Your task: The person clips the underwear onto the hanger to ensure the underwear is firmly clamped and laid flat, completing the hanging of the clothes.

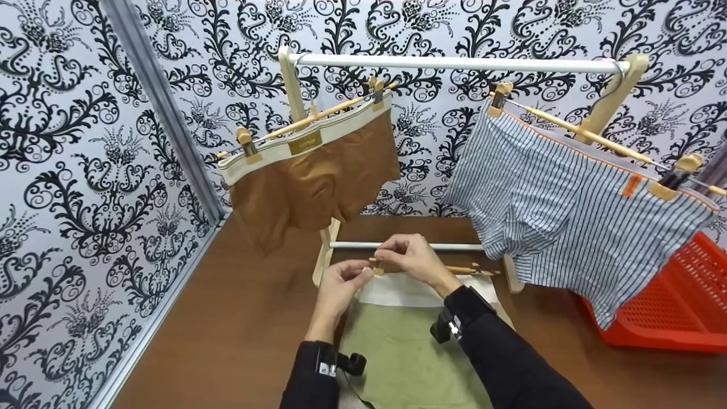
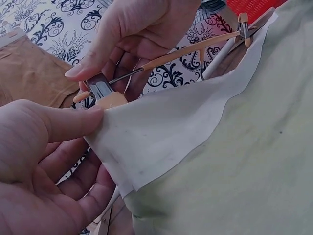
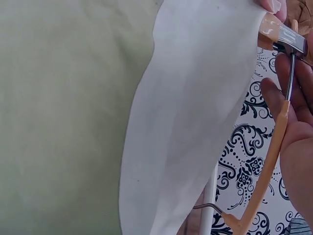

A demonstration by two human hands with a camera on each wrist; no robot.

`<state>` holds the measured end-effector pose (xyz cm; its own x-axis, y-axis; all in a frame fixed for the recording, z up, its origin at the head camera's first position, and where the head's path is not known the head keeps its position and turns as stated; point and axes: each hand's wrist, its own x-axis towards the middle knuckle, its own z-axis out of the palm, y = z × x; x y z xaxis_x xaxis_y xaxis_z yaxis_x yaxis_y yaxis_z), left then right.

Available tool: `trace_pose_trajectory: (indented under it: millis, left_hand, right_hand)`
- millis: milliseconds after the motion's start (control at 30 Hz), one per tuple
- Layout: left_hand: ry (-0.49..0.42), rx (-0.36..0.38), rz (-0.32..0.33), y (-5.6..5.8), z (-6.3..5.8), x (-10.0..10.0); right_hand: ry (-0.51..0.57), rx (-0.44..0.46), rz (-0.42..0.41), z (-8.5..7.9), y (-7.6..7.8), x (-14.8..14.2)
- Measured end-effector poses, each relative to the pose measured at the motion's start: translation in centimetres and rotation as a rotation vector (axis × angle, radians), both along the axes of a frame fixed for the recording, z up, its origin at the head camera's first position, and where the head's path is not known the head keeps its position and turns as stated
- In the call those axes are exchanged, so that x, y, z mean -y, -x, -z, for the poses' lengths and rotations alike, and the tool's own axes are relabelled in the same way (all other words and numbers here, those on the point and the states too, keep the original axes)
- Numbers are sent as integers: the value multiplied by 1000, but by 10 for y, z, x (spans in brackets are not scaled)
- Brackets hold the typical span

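A green garment point(image 1: 409, 352) with a white waistband point(image 2: 166, 129) hangs down in front of the person. With thumb and fingers, the left hand point(image 1: 339, 288) pinches the corner of that waistband, right beside a hanger clip point(image 2: 110, 98). Above it, the right hand point(image 1: 413, 259) holds this same clip, its thumb on the metal part in the left wrist view. The clip's peach tip overlaps the waistband edge. From it the hanger point(image 3: 269, 161) runs to a second clip point(image 2: 243, 30) at the waistband's other end. The hanger's hook points away from the person.
A brown garment point(image 1: 318, 182) and striped shorts point(image 1: 545, 187) hang by clips from a rack with a white rail point(image 1: 454, 62). The red basket point(image 1: 670, 307) is at the right. Patterned walls point(image 1: 74, 187) stand behind and left of the brown table point(image 1: 227, 329).
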<state>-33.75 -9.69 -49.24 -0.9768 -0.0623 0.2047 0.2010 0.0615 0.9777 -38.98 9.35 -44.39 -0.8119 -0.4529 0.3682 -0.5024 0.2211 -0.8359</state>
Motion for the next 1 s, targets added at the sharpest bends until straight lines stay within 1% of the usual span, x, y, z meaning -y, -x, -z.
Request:
trace_pose_trajectory:
  millis: [133, 233, 300, 367, 500, 567, 733, 1000]
  left_hand:
    - [-15, -19, -30, 1, 0, 0]
    - [-14, -26, -49, 2, -1, 0]
    - [-9, -22, -60, 3, -1, -1]
    - [-42, -6, -55, 3, -2, -2]
    - [-128, 35, -53, 4, -3, -4]
    - [-149, 46, -52, 4, -2, -4]
    - [-137, 60, -57, 3, 0, -1]
    - [-108, 74, -63, 2, 4, 1]
  right_hand:
    - [12, -28, -10, -13, -11, 0]
    - [19, -29, -13, -4, -4, 0]
    - [26, -4, -16, 6, 3, -1]
    - [36, 16, -21, 15, 8, 0]
    - [41, 48, -51, 26, 11, 2]
    - [15, 46, -60, 29, 12, 3]
    - [-79, 23, -41, 32, 11, 7]
    - [-103, 37, -12, 36, 7, 11]
